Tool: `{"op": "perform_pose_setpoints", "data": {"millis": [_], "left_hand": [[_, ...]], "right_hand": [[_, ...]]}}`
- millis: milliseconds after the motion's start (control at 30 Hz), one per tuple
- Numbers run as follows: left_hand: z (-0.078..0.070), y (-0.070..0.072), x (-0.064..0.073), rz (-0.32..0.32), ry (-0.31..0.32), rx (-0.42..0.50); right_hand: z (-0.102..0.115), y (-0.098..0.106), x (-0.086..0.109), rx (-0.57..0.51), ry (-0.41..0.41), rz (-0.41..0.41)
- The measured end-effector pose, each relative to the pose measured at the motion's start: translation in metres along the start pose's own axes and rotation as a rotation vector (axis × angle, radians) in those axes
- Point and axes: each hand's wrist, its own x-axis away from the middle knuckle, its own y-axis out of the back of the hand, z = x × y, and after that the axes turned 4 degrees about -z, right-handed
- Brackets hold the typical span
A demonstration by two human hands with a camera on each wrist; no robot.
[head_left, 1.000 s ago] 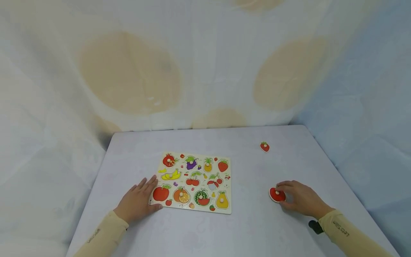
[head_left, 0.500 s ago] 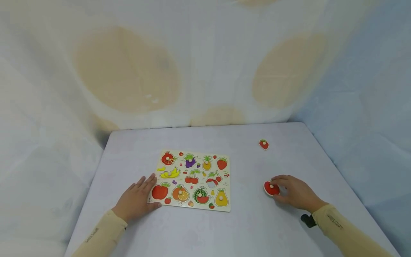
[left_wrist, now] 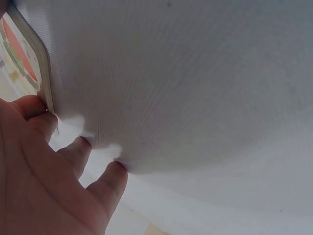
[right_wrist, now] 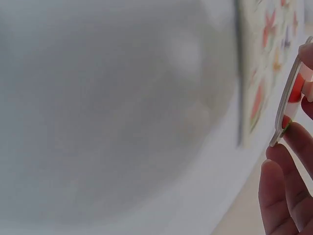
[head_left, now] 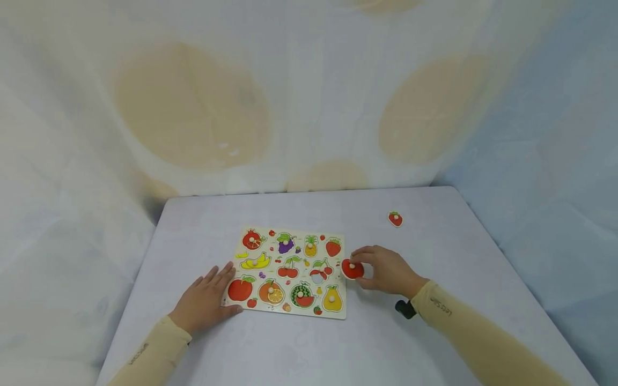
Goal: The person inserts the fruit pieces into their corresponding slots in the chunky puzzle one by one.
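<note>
A cream wooden fruit puzzle board (head_left: 301, 310) lies left of centre on the table, with several knobbed fruit pieces in it. My left hand (head_left: 205, 297) rests at its left edge, thumb and fingers spread and touching the board's corner side. In the left wrist view those fingers (left_wrist: 110, 188) stand beside the board's edge (left_wrist: 46, 73). Thumb and fingers of my right hand (head_left: 388, 272) pinch a red fruit puzzle piece (head_left: 352, 272) just at the board's right edge. The right wrist view has this piece (right_wrist: 292, 95) tilted, with a bit of green on it.
A small strawberry piece (head_left: 395, 219) lies on the table (head_left: 285, 354) at the back right. Pale cloth walls (head_left: 328, 107) with tan spots enclose the table at the back and sides. A black object (head_left: 405, 309) sits under the right wrist.
My right hand has carried the red fruit puzzle piece leftwards across the table, up to the board's right edge. The left hand, the board and the strawberry piece stay in place.
</note>
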Motion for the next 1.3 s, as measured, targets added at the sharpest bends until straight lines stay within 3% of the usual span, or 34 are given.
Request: {"op": "perform_pose_setpoints", "data": {"millis": [367, 500, 667, 800, 1067, 1300], "left_hand": [[0.000, -0.003, -0.007, -0.008, -0.020, -0.007], [-0.003, 0.000, -0.009, 0.002, -0.025, -0.002], [-0.005, 0.000, -0.010, 0.015, -0.031, 0.016], [-0.006, 0.000, -0.009, -0.010, -0.034, 0.048], [-0.006, 0.000, -0.007, -0.032, -0.055, 0.060], [-0.009, 0.002, -0.007, -0.025, -0.041, 0.057]], "right_hand": [[0.094, -0.024, -0.080, -0.011, 0.225, 0.107], [0.128, -0.038, -0.096, -0.024, 0.241, 0.134], [0.166, -0.052, -0.103, -0.004, 0.218, 0.180], [0.184, -0.065, -0.105, 0.042, 0.245, 0.166], [0.199, -0.084, -0.107, 0.089, 0.230, 0.137], [0.208, -0.085, -0.106, 0.157, 0.211, 0.153]]}}
